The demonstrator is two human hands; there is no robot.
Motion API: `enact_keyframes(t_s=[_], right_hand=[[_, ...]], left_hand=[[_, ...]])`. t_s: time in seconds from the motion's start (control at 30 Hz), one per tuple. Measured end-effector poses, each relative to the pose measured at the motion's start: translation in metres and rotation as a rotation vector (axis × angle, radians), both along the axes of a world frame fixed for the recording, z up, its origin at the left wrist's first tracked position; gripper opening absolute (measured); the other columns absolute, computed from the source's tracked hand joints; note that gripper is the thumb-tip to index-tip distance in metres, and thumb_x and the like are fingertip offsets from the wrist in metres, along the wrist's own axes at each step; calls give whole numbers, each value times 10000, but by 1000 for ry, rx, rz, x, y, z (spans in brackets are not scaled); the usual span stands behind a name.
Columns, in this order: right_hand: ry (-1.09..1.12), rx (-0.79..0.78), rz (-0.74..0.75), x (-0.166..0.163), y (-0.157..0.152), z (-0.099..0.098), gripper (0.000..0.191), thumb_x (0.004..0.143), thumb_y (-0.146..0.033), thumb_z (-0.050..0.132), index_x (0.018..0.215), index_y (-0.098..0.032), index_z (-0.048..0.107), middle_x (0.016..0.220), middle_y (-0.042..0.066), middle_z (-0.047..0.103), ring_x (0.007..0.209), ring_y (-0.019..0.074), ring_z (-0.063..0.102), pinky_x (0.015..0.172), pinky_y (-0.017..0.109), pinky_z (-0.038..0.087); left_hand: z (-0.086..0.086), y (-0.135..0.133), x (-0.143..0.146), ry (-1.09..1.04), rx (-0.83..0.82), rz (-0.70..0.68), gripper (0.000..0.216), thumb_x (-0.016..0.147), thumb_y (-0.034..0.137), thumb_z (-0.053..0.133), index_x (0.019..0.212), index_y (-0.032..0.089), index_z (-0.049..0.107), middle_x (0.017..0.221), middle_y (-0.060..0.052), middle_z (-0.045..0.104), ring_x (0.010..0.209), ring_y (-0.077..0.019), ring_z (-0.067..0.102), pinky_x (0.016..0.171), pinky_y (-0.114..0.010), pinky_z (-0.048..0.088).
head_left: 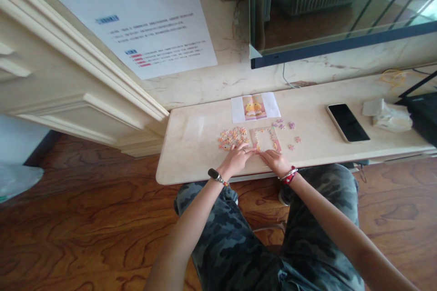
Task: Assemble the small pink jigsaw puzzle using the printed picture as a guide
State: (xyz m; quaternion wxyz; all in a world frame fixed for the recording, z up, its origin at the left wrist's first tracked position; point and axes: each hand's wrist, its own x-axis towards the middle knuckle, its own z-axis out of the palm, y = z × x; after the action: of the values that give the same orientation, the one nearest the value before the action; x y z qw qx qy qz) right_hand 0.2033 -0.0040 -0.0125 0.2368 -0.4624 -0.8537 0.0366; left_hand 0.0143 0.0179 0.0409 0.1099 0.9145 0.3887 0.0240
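A partly assembled jigsaw puzzle [276,137] lies flat on the light stone-topped ledge, its pink border laid out around a bare middle. My left hand [238,158] reaches to its lower left edge, with fingers stretched out and a ring on one. Along the bottom edge rests my right hand [275,161], fingers extended and touching the border; their tips come close to the left hand's. A heap of loose puzzle pieces [234,136] lies just beyond my left hand. Several purple pieces [279,123] and a few pink pieces [298,139] are scattered to the right. Whether a small piece sits under the fingertips is hidden.
Behind the puzzle lies a reference picture sheet [254,107] with a yellow figure. Farther right are a phone [347,122], a crumpled white tissue pack [391,116] and a black object [421,111]. A television [341,45] hangs above the ledge [191,145].
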Motion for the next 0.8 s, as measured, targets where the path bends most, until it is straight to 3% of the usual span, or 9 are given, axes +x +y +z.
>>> enact_keyframes(t_s=[0.13, 0.23, 0.33, 0.43, 0.63, 0.8], right_hand=[[331, -174, -184, 4, -12, 2, 216, 817, -280, 412, 799, -171, 597, 665, 39, 603, 621, 117, 550, 596, 229, 410], [687, -423, -374, 5, -23, 3, 262, 746, -325, 484, 938, -165, 563, 546, -18, 572, 500, 105, 521, 517, 235, 414], [1035, -716, -400, 6, -26, 8, 429, 703, -376, 504, 1058, -134, 509, 516, -33, 560, 422, 90, 477, 402, 216, 363], [1250, -893, -379, 8, -20, 14, 389, 638, -391, 573, 923, -128, 565, 560, -2, 585, 459, 91, 509, 372, 192, 335], [1399, -919, -350, 11, -10, 21, 283, 562, -348, 674, 712, -179, 504, 632, -14, 580, 595, 123, 593, 391, 160, 369], [1209, -731, -250, 8, -12, 12, 236, 590, -340, 671, 697, -176, 539, 732, 14, 576, 700, 151, 601, 528, 235, 487]], left_hand=[[-1, -1, 0, -36, -16, 13, 467, 797, 61, 325, 1157, 326, 460, 1199, 24, 511, 1156, -182, 348, 899, -405, 306], [-4, -2, 3, -93, -28, 45, 428, 802, 69, 328, 1111, 308, 503, 1172, 27, 533, 1134, -177, 367, 893, -394, 311], [-8, -3, 7, -154, -37, 78, 407, 786, 57, 349, 1073, 277, 534, 1140, 19, 556, 1102, -170, 395, 893, -379, 318], [-9, -1, 10, -217, -44, 91, 399, 753, 28, 372, 1028, 248, 561, 1095, 8, 579, 1077, -162, 422, 901, -357, 329], [-7, -6, 16, -453, 7, 196, 336, 762, 28, 362, 959, 206, 569, 1039, -21, 578, 980, -136, 498, 895, -318, 379], [-12, -29, 19, -650, 16, 375, 243, 804, 93, 363, 939, 177, 547, 934, -49, 579, 919, -135, 522, 843, -296, 429]])
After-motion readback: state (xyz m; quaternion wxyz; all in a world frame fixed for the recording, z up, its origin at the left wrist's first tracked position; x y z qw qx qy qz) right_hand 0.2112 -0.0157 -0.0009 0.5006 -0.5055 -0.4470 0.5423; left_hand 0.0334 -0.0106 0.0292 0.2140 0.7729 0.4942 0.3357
